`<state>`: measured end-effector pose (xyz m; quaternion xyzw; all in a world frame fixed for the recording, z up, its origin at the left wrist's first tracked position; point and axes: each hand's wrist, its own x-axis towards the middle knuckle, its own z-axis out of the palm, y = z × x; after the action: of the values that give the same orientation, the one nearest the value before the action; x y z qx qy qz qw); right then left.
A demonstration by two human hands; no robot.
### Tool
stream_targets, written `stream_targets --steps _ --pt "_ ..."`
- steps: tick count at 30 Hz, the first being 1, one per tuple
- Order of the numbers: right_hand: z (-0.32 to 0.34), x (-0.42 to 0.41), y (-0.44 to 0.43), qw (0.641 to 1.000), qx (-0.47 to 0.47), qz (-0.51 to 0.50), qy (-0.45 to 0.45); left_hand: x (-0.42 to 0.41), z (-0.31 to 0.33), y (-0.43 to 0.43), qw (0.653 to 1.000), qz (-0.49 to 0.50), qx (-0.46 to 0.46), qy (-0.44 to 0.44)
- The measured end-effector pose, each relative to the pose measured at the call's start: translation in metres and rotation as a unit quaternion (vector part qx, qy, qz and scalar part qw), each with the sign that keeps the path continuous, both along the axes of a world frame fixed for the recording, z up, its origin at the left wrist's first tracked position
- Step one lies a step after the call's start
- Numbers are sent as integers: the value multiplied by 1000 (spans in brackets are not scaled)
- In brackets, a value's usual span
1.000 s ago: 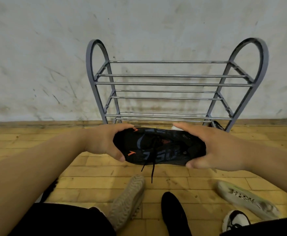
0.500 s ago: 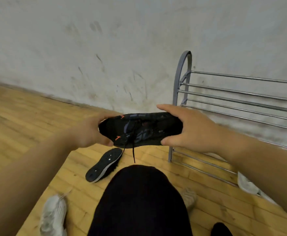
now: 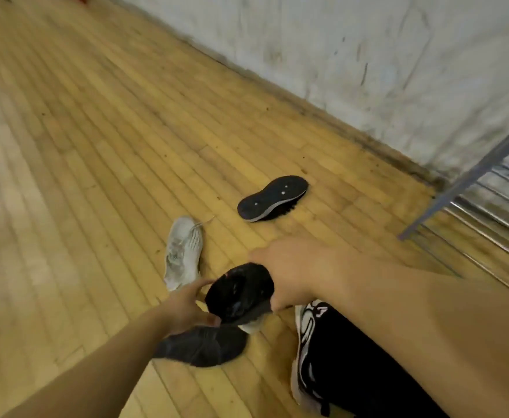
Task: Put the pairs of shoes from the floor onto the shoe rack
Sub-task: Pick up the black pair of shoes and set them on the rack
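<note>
I hold a black sneaker (image 3: 239,292) low over the floor, in front of my knee. My left hand (image 3: 187,306) grips its near end and my right hand (image 3: 295,273) grips its far end. A matching black sneaker (image 3: 273,197) lies tipped on its side, sole showing, farther out on the wooden floor. A white sneaker (image 3: 184,254) lies to the left of my hands. A dark grey shoe (image 3: 205,345) rests on the floor just under the held sneaker. Only the left leg and lowest bars of the grey metal shoe rack (image 3: 470,182) show at the right edge.
A black-and-white sneaker (image 3: 306,342) lies beside my black trouser leg (image 3: 362,372), partly hidden by it. The stained white wall (image 3: 353,55) runs diagonally behind the rack. Wooden floor (image 3: 96,131) stretches away to the left.
My view has swung left and down, so the rack has slid to the right edge. Both hands have lowered the black sneaker toward the floor. More shoes on the floor have come into view.
</note>
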<state>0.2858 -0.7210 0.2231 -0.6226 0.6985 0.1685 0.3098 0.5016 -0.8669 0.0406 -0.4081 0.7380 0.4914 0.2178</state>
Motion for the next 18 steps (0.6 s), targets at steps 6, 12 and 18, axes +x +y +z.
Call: stream_targets --steps 6,12,18 --pt "-29 11 -8 998 23 51 16 56 -58 36 953 -194 -190 -135" --pt "-51 8 -15 998 62 -8 22 77 -95 39 889 -325 -280 -162" --pt "-53 -8 -15 994 101 -47 9 82 -92 17 885 -353 -289 -95"
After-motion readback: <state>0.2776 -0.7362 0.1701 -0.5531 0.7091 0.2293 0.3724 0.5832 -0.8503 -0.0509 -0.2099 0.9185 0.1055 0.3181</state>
